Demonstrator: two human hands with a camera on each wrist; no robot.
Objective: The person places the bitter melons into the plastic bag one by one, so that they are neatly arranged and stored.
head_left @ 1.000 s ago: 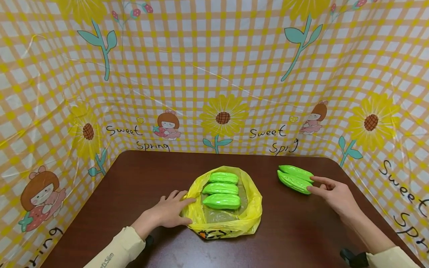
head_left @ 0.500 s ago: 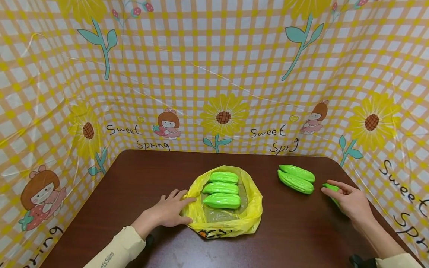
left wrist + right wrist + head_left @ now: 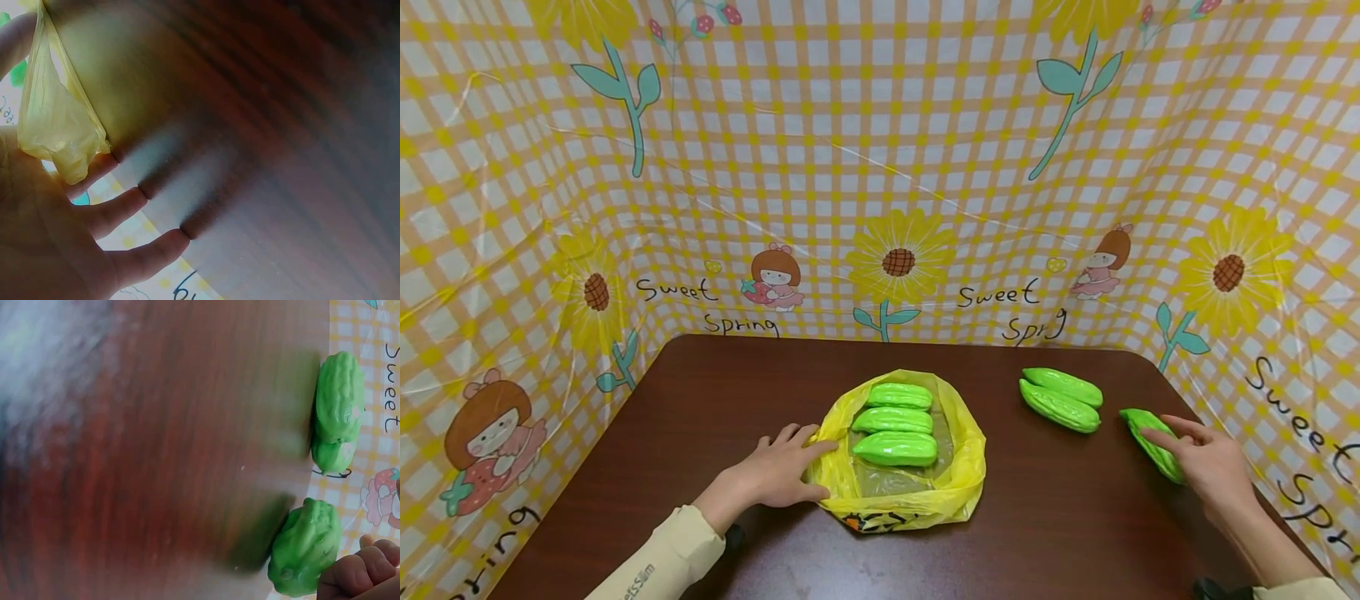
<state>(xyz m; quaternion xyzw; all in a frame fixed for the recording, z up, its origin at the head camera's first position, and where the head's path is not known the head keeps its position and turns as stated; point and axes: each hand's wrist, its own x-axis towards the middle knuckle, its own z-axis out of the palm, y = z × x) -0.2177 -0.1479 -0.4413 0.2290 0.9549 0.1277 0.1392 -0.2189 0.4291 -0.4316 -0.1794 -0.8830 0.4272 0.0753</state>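
Note:
My left hand (image 3: pixel 778 471) rests with spread fingers at the left rim of a yellow plastic bag (image 3: pixel 966 492). In the left wrist view, the bag's thin edge (image 3: pixel 56 119) hangs by the thumb and index finger. Three green bitter melons lie side by side inside the bag, the nearest melon (image 3: pixel 895 448) plain to see. At the right, my right hand (image 3: pixel 1213 467) holds another bitter melon (image 3: pixel 1161 458), thumb across its top and fingers along its right side. In the right wrist view, curled fingers (image 3: pixel 359 572) overlap this melon's end (image 3: pixel 303 550).
Two more bitter melons (image 3: pixel 1060 408) lie together on the dark brown table (image 3: pixel 722 383), between the bag and my right hand. A checked cloth (image 3: pixel 880 150) printed with sunflowers walls off the back and both sides.
My right hand has drawn back to the right from the paired bitter melons to the single one, which now shows more under the thumb. My left hand and the bag have stayed put.

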